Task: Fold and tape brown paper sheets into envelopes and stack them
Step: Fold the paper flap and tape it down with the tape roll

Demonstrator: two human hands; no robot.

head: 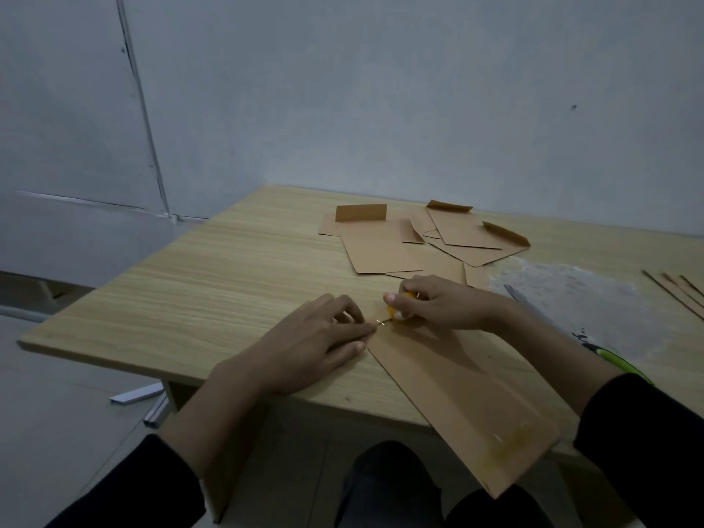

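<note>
Brown paper sheet [457, 394] on worktop [228, 280]: envelopes [384, 249] scattered beyond it. Long axis diagonal, far end pointing left. At that end, left hand [312, 337] presses with straight fingers; right hand [438, 302] fingers grasp yellow tape roll [396, 308].

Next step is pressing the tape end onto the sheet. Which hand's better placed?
Likely left. The left hand lies with its fingertips at the brown sheet's top corner, right by the tape end. The right hand is busy gripping the yellow tape roll.
</note>
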